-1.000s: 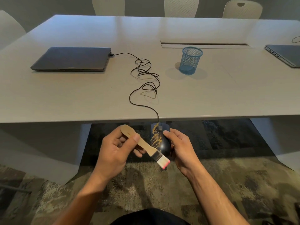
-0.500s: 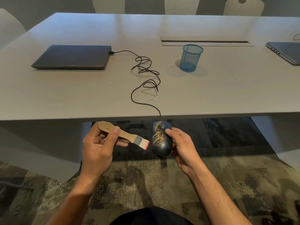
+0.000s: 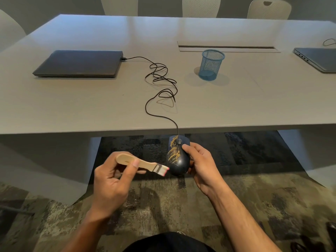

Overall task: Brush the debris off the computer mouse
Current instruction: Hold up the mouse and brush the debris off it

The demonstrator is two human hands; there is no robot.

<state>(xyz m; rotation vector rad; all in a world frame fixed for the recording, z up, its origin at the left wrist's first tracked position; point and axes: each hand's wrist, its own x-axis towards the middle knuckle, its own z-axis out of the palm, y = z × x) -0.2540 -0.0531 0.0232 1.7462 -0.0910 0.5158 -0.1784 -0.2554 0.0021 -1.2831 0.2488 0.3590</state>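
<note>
The computer mouse (image 3: 178, 157), streaked with tan debris (image 3: 173, 151), is hanging below the near edge of the surface (image 3: 91, 106). The left hand (image 3: 112, 180) is gripping a wooden brush (image 3: 141, 163), bristles just beside the mouse; the right hand (image 3: 203, 166) is clasping the mouse's right side.

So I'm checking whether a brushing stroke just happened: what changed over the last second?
The brush in the left hand swung from lying across the lower end of the mouse out to its left, and its bristles now sit by the mouse's lower left edge. The right hand kept its grip on the mouse. Yellow debris remains on it. The cable, laptop and mesh cup did not move.
</note>
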